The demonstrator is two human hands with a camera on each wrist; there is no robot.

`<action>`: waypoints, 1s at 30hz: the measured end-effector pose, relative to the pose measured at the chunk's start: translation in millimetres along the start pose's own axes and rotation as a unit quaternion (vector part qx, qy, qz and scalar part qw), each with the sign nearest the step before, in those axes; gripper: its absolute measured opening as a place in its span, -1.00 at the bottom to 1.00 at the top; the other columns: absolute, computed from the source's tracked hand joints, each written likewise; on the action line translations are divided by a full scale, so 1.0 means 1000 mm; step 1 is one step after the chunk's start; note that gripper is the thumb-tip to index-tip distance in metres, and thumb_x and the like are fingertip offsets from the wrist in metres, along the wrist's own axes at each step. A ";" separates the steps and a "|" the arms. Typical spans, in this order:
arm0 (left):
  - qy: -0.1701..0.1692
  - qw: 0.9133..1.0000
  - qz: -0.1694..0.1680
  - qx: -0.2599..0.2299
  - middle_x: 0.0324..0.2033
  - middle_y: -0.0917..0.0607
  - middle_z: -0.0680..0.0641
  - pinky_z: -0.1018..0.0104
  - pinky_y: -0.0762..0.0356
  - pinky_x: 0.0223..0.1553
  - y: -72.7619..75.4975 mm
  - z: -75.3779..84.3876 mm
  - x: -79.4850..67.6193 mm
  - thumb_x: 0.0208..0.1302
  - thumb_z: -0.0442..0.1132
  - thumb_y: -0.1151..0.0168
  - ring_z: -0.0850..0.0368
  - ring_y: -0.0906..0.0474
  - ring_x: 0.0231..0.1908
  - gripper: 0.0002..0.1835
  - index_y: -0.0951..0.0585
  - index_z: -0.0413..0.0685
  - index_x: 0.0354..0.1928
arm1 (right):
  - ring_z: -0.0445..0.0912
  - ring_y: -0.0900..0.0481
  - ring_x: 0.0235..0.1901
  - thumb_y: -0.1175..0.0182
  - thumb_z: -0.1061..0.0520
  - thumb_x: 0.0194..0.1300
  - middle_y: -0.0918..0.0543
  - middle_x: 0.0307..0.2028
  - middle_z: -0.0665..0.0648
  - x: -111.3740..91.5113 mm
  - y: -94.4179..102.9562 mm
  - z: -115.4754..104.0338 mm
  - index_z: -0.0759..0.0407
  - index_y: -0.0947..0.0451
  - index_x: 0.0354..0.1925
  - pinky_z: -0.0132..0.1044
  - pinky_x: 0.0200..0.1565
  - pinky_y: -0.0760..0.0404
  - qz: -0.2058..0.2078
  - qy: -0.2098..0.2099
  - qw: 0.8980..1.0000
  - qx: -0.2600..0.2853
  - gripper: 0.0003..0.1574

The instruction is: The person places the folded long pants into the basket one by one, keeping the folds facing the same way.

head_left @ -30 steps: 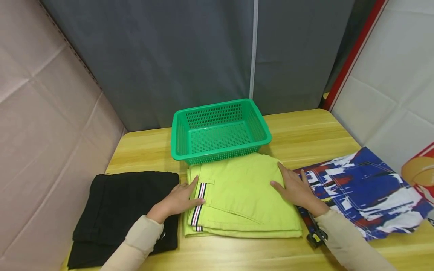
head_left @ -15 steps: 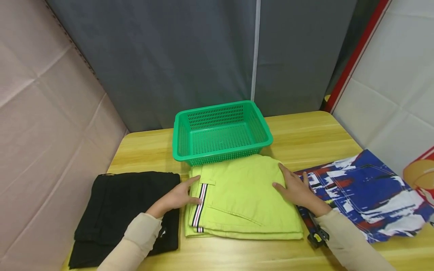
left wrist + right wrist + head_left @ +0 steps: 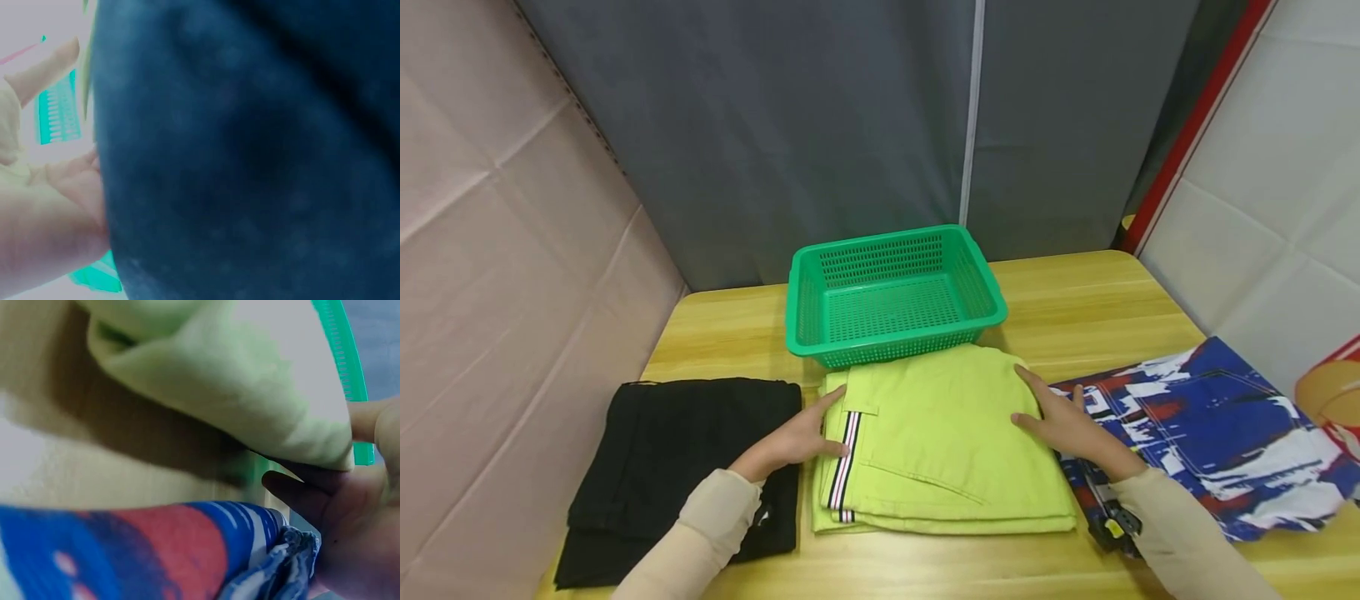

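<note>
From the head view, we see the left hand [image 3: 797, 437] and right hand [image 3: 1063, 421], fingers straight, flanking the folded lime-green trousers [image 3: 940, 442] lying on the wooden table [image 3: 1075, 308] before a green basket [image 3: 891, 292]. Our left wrist view, mostly dark cloth [image 3: 250, 156], hides that hand's grasp. Only our right wrist view shows fingers [image 3: 300, 494] tucked beneath the trousers' edge, above patterned fabric [image 3: 125, 550].

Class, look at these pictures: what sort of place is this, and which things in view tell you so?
Probably a makeshift staged workspace, not a home: a yellow wooden table hemmed in by a grey fabric backdrop and cardboard panels, with folded lime-green trousers before an empty green plastic basket.
</note>
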State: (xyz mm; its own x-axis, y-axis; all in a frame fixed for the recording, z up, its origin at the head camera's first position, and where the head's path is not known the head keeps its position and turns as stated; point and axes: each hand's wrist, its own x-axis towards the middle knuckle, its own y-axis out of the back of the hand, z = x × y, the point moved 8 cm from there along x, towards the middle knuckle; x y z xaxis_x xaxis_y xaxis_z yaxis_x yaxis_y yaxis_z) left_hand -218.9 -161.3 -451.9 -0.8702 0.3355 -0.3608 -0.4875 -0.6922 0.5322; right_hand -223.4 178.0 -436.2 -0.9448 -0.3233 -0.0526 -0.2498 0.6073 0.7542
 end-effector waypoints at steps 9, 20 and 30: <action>-0.014 0.999 -0.017 -0.025 0.53 0.09 -0.16 -0.28 0.07 0.41 -0.007 -0.002 -0.007 0.19 -0.24 -0.35 -0.21 0.23 0.50 0.01 0.08 0.22 0.54 | 0.38 -0.58 -0.09 -0.14 0.19 0.36 -0.63 -0.60 0.23 -0.004 0.001 0.007 0.31 0.01 0.48 0.51 0.18 0.62 0.026 -0.008 0.997 0.075 -0.13; -0.047 0.997 -0.034 -0.044 0.53 0.10 -0.15 -0.29 -0.04 0.37 -0.012 0.007 -0.016 0.22 -0.16 -0.33 -0.20 0.25 0.51 -0.05 0.03 0.23 0.53 | -0.03 -0.67 -0.48 -0.03 0.18 0.44 -0.70 -0.31 0.27 -0.021 0.006 0.007 0.33 0.11 0.50 -0.18 -0.40 -0.63 -0.015 -0.100 0.973 0.205 -0.17; -0.068 0.996 -0.040 -0.050 0.52 0.04 -0.13 0.01 -0.36 0.18 -0.008 0.031 -0.029 0.26 -0.19 -0.30 -0.14 -0.20 0.33 -0.09 0.00 0.15 0.53 | -0.06 -0.67 -0.49 -0.05 0.11 0.45 -0.70 -0.33 0.30 -0.033 0.027 -0.006 0.32 0.03 0.48 -0.20 -0.42 -0.61 -0.013 -0.084 0.979 0.184 -0.20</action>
State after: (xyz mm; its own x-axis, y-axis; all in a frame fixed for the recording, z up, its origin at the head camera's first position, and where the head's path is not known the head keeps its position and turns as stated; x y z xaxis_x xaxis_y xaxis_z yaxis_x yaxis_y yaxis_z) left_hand -191.8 -145.9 -422.0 -0.8334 0.4713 -0.2886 -0.5526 -0.7174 0.4241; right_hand -197.5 201.4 -410.3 -0.9510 -0.2373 -0.1985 -0.3045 0.8305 0.4664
